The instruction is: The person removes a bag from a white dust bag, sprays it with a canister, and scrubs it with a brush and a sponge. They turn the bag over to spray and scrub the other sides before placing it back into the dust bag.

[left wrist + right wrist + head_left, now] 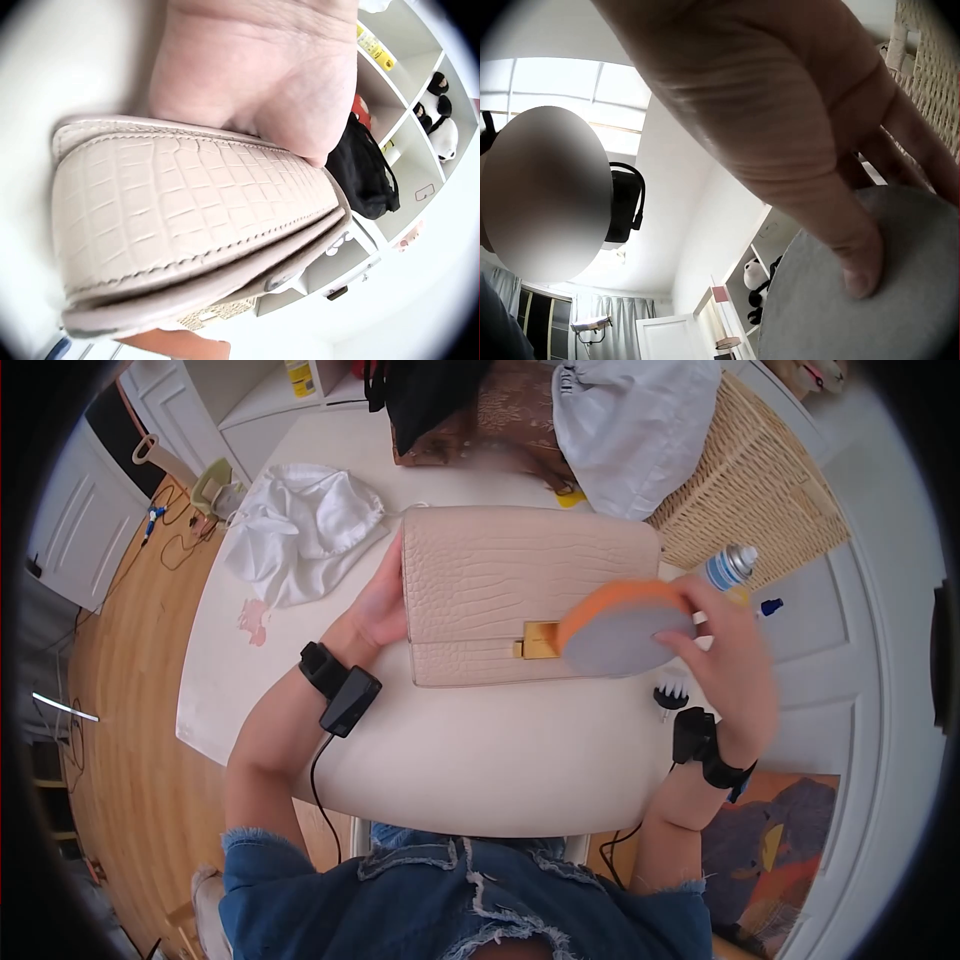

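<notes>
Right grip pinches a grey-and-orange pad, thumb on its grey face; left grip touches the bag's nine-o'clock edge, fingers too hidden to tell their pose. Across the pale bench lies the pink bag, the pad over its four-o'clock part. White cloth sits towards ten o'clock, a bristled brush at four.
</notes>
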`<state>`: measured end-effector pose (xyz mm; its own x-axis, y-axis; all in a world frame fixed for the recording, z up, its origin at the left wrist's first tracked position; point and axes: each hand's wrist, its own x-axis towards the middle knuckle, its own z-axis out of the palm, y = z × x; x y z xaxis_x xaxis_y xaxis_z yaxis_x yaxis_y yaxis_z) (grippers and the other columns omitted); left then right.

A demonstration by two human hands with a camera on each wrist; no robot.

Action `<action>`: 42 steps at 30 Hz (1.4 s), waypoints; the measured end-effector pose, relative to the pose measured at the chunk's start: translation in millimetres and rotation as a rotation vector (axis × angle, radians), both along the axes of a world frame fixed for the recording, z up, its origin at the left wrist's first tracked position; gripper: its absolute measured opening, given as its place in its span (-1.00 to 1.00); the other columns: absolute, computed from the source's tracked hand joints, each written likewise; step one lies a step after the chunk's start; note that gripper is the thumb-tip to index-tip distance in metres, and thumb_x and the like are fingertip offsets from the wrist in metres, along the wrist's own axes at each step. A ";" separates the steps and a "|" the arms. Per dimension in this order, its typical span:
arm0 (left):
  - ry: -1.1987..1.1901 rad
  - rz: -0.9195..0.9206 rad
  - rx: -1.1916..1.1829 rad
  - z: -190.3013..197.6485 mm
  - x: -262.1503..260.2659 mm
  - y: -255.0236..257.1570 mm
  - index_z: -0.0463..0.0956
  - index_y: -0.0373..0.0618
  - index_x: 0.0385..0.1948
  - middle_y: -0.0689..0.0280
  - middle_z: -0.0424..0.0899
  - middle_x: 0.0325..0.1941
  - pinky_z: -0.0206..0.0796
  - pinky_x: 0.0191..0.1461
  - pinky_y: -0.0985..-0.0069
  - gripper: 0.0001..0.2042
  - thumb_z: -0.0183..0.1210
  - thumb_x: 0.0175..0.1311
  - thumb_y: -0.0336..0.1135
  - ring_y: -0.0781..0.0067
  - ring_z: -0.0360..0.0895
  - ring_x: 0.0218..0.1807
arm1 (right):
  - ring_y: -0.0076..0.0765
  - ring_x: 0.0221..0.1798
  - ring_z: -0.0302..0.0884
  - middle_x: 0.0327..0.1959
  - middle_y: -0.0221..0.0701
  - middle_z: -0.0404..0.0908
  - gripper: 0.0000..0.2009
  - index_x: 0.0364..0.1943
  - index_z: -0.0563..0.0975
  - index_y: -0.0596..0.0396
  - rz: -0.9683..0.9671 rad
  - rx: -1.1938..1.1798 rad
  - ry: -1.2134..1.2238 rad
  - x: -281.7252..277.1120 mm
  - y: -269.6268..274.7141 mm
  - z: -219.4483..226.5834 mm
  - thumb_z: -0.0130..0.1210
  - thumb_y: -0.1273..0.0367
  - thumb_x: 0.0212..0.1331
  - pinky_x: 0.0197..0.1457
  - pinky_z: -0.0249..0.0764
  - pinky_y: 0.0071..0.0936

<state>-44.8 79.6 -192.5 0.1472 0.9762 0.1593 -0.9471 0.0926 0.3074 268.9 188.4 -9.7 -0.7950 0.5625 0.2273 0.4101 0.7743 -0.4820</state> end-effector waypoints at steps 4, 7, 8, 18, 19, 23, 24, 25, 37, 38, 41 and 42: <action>0.024 0.020 -0.011 -1.3 -0.2 0.5 0.19 -0.08 0.34 0.22 0.30 0.37 0.18 0.37 0.31 -0.34 -0.37 0.42 0.24 0.28 0.31 0.33 | 0.01 -0.21 0.50 -0.21 -0.16 0.57 -0.66 -0.12 0.45 0.22 0.132 -0.037 -0.021 -17.6 -15.4 -15.5 0.20 0.52 -0.05 -0.11 0.45 -0.29; 0.062 0.031 -0.029 2.0 0.4 0.8 0.19 -0.08 0.34 0.22 0.30 0.37 0.18 0.38 0.30 -0.34 -0.38 0.43 0.24 0.27 0.31 0.33 | 0.06 -0.12 0.51 -0.17 -0.13 0.56 -0.62 -0.07 0.42 0.20 0.237 0.062 -0.125 -30.1 -25.5 -21.3 0.19 0.49 -0.05 -0.11 0.43 -0.22; 0.068 0.024 -0.019 2.9 0.9 0.3 0.19 -0.08 0.34 0.22 0.30 0.37 0.18 0.38 0.30 -0.34 -0.37 0.43 0.24 0.28 0.31 0.33 | 0.06 -0.12 0.51 -0.17 -0.13 0.56 -0.62 -0.07 0.42 0.20 0.236 0.062 -0.126 -26.9 -23.2 -19.8 0.19 0.49 -0.05 -0.11 0.43 -0.22; 0.064 0.029 -0.036 2.9 0.4 1.2 0.21 -0.09 0.33 0.22 0.34 0.35 0.21 0.36 0.31 -0.33 -0.32 0.41 0.26 0.30 0.33 0.31 | -0.02 -0.33 0.51 -0.29 -0.11 0.58 -0.66 -0.08 0.44 0.22 -0.099 0.025 0.092 -9.5 5.5 -12.6 0.22 0.49 0.02 -0.27 0.43 -0.37; 0.064 0.028 -0.037 2.7 0.1 1.4 0.21 -0.09 0.33 0.22 0.34 0.35 0.21 0.36 0.31 -0.33 -0.32 0.41 0.26 0.30 0.33 0.31 | -0.07 -0.35 0.51 -0.30 -0.13 0.59 -0.65 -0.08 0.45 0.23 -0.047 0.096 0.132 -11.6 5.3 -15.3 0.23 0.48 0.02 -0.31 0.43 -0.40; 0.062 0.007 -0.029 2.0 -0.4 1.9 0.21 -0.07 0.33 0.23 0.34 0.35 0.21 0.36 0.31 -0.33 -0.33 0.41 0.26 0.31 0.33 0.31 | -0.22 -0.38 0.52 -0.31 -0.16 0.61 -0.64 -0.08 0.45 0.24 -0.056 0.016 0.151 -8.6 7.0 -14.1 0.25 0.47 0.01 -0.35 0.42 -0.47; 0.049 -0.005 -0.019 2.3 -0.2 2.0 0.21 -0.07 0.33 0.24 0.34 0.35 0.21 0.36 0.30 -0.33 -0.33 0.41 0.26 0.31 0.33 0.31 | -0.25 -0.41 0.51 -0.32 -0.16 0.61 -0.63 -0.08 0.45 0.24 -0.071 -0.042 0.156 -7.3 8.5 -14.1 0.25 0.47 0.00 -0.36 0.42 -0.48; 0.050 -0.006 -0.019 2.9 0.0 1.8 0.21 -0.07 0.33 0.24 0.34 0.35 0.21 0.36 0.30 -0.33 -0.33 0.41 0.26 0.31 0.33 0.31 | -0.28 -0.43 0.50 -0.32 -0.17 0.61 -0.63 -0.08 0.45 0.25 -0.086 -0.101 0.160 -6.9 9.8 -14.2 0.26 0.47 0.00 -0.36 0.41 -0.48; 0.222 0.120 -0.127 15.9 7.1 -3.0 0.12 -0.03 0.38 0.24 0.21 0.43 0.09 0.43 0.30 -0.32 -0.38 0.41 0.27 0.27 0.22 0.40 | -0.10 -0.40 0.52 -0.40 -0.08 0.56 -0.66 -0.11 0.42 0.27 -0.028 -0.242 0.045 -43.5 -23.6 -25.9 0.21 0.41 0.06 -0.27 0.44 -0.34; 0.178 0.093 -0.131 11.5 4.2 -3.0 0.13 -0.03 0.38 0.24 0.22 0.43 0.10 0.43 0.30 -0.32 -0.37 0.41 0.26 0.27 0.23 0.39 | -0.15 -0.40 0.53 -0.39 -0.11 0.57 -0.67 -0.11 0.43 0.27 -0.093 -0.186 -0.025 -39.0 -18.6 -23.7 0.21 0.41 0.06 -0.28 0.44 -0.36; 0.101 0.032 -0.045 -2.2 -2.0 -2.0 0.14 -0.03 0.37 0.24 0.24 0.41 0.10 0.42 0.30 -0.33 -0.36 0.42 0.26 0.27 0.24 0.38 | -0.29 -0.39 0.54 -0.38 -0.19 0.59 -0.67 -0.11 0.44 0.23 -0.192 -0.157 0.305 -17.1 14.3 -21.9 0.23 0.41 0.05 -0.30 0.43 -0.42; 0.074 -0.011 0.042 -3.9 -3.9 -2.8 0.15 -0.03 0.37 0.24 0.25 0.41 0.11 0.42 0.30 -0.34 -0.35 0.42 0.25 0.28 0.25 0.38 | -0.29 -0.39 0.54 -0.38 -0.19 0.59 -0.67 -0.11 0.44 0.23 -0.182 -0.156 0.305 -14.0 18.4 -20.5 0.23 0.41 0.05 -0.30 0.43 -0.42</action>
<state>-48.7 76.8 -196.5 0.1709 0.9672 0.1880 -0.9206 0.0887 0.3804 254.9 206.9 -30.2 -0.5878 0.7348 0.3386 0.3541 0.6099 -0.7090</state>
